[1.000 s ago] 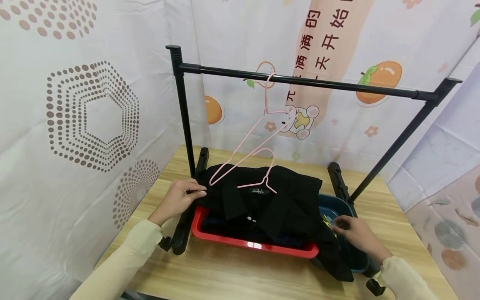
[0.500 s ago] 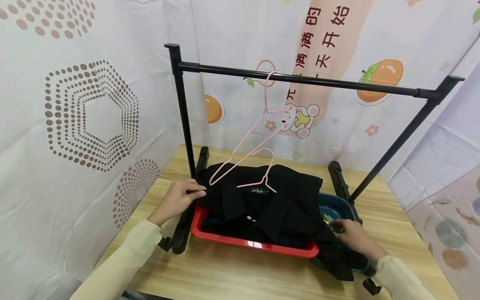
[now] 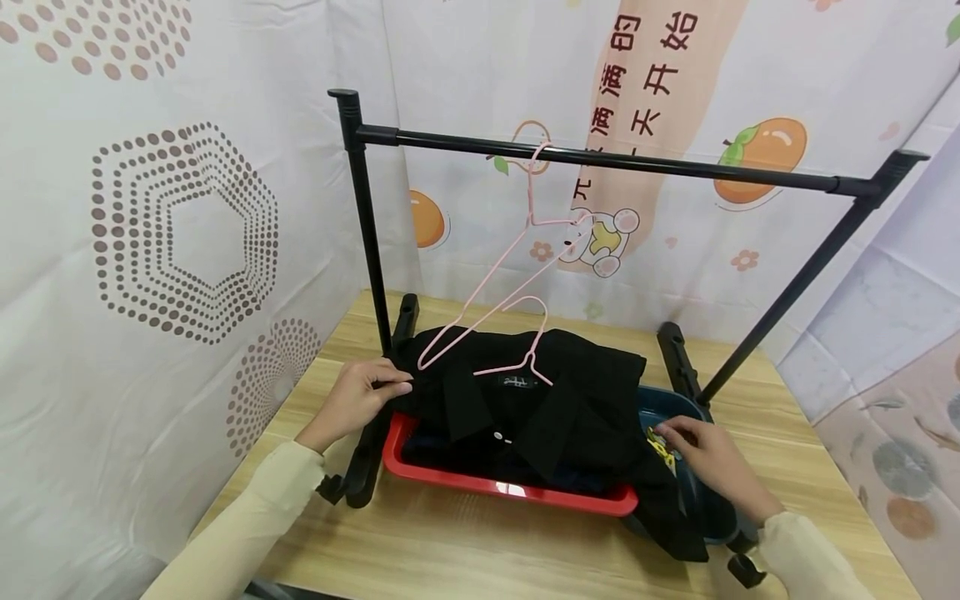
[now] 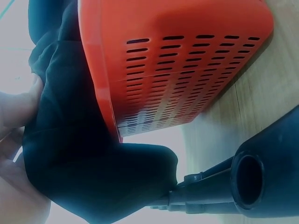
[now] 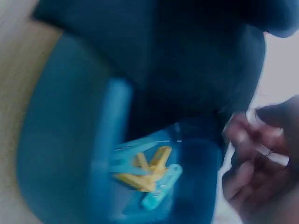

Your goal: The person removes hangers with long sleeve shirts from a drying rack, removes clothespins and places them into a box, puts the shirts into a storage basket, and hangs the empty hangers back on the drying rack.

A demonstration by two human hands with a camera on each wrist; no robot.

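A black collared shirt [image 3: 600, 367] lies spread over a red basket [image 3: 450, 479]. The hook of a pink hanger [image 3: 546, 321] sticks up from its neck opening. At the shirt's left side, my left hand [image 3: 358, 398] pinches the cloth between thumb and fingers, which the left wrist view shows close up. My right hand [image 3: 712, 458] is over the blue basin [image 3: 663, 400], fingers loosely bent, fingertips right above several clothespins [image 3: 662, 450]. Yellow and teal clothespins [image 5: 154, 172] lie inside the basin in the right wrist view, with no clothespin visible between my fingers.
A black clothes rack [image 3: 480, 148] straddles the baskets, its feet [image 3: 362, 467] on the wooden table [image 3: 450, 550]. Another pink hanger [image 3: 491, 275] hangs from its bar and reaches down over the shirt. Patterned curtains [image 3: 300, 83] stand behind and at the sides.
My right hand dipped toward the basin, then rose slightly, uncovering more of the yellow clothespins. My left hand stays on the shirt in the same place.
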